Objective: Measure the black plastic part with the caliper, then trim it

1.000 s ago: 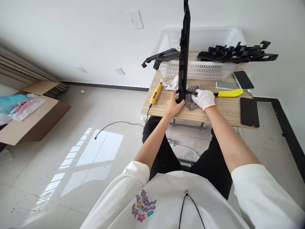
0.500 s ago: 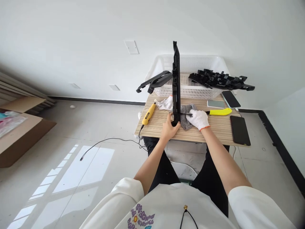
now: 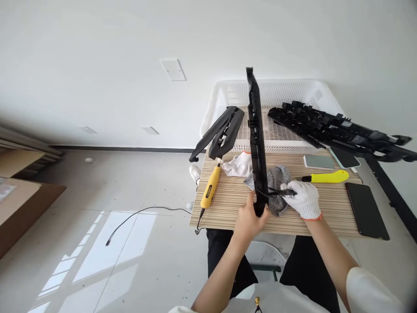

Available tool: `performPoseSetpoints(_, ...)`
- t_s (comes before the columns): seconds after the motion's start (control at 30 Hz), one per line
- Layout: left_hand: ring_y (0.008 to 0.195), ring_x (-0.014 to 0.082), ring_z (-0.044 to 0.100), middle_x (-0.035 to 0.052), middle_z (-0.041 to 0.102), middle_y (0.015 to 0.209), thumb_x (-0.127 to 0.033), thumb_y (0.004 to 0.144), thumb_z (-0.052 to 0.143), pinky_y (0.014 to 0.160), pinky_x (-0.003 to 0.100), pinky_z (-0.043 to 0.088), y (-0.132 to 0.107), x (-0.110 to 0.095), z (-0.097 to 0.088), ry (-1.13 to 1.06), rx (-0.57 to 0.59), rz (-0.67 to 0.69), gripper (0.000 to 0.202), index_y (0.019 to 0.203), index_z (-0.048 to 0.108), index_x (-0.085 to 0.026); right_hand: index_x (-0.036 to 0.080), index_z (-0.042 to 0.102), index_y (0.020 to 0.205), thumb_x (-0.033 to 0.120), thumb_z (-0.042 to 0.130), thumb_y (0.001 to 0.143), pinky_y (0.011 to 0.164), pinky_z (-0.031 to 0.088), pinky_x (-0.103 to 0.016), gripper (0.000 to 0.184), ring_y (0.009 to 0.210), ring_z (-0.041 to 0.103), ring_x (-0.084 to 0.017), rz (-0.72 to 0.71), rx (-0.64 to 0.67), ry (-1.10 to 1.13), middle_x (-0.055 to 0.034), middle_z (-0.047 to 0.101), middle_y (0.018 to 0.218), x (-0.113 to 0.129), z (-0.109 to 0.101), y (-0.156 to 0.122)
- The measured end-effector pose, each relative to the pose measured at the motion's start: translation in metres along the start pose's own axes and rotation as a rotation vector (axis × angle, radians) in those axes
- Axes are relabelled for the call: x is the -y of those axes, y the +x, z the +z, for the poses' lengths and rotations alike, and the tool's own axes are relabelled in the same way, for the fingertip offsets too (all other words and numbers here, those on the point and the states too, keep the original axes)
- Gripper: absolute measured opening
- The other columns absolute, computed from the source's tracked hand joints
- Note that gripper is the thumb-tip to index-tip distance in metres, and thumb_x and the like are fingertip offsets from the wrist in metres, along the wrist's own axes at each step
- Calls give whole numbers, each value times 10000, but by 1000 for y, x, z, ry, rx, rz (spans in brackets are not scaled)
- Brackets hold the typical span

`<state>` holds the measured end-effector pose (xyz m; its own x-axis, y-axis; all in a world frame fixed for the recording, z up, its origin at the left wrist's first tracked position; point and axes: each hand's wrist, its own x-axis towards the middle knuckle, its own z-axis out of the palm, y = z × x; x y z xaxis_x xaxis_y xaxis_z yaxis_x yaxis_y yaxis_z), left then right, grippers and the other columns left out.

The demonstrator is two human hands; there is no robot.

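A long black plastic trim piece (image 3: 257, 134) stands almost upright above the front of the table. My bare left hand (image 3: 250, 219) grips its lower end, thumb and fingers on either side. In my right hand (image 3: 303, 199), covered by a white knit glove with an orange cuff, is a slim dark hand tool (image 3: 278, 192). The tool's tip reaches the trim piece near its bottom, just above my left hand; its exact kind cannot be made out. A grey cloth (image 3: 279, 174) lies on the table behind the tool.
A yellow corded tool (image 3: 211, 187) and a white glove (image 3: 239, 164) lie left. To the right are a yellow-handled knife (image 3: 329, 176) and several phone-like devices, one a black phone (image 3: 366, 208). Behind, a white basket (image 3: 224, 93) bears black plastic parts (image 3: 325, 124) overhanging its rim.
The view has moved closer to the table. The trim piece now leans slightly, its top to the left. Both hands keep their holds, and the tool stays at the trim piece's lower end.
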<state>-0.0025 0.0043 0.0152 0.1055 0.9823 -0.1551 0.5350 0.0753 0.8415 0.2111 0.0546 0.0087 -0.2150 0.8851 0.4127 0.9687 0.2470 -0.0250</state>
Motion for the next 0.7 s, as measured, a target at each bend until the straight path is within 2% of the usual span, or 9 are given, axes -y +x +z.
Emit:
performPoseSetpoints(0.13,721,248,712,14,706,809,-417,890,562,650,305,483,-1,3,-5,8,62,47,361,1213,506,-265,252,473,530,426,513,932,582,314,-333,441,521,558,-199,48,-36,-17,-26,571,500,0,0,-2)
performPoseSetpoints(0.27,714,239,714,0,711,791,-394,884,571,669,306,501,-1,3,-10,-10,89,35,342,1197,514,-269,253,464,523,436,495,939,586,311,-340,455,532,568,-209,82,-4,8,-31,566,502,3,-1,-5)
performPoseSetpoints(0.53,716,238,712,5,721,792,-379,879,581,685,302,501,-2,3,-10,7,52,57,323,1180,538,-271,260,464,530,463,469,931,583,291,-351,449,557,585,-226,142,73,32,-48,608,544,5,-3,-4)
performPoseSetpoints(0.7,672,227,700,-2,715,772,-386,881,584,646,290,489,-3,5,-9,26,44,72,320,1178,545,-271,265,511,568,473,457,937,575,267,-353,428,547,583,-232,98,66,37,-48,633,558,6,0,-3)
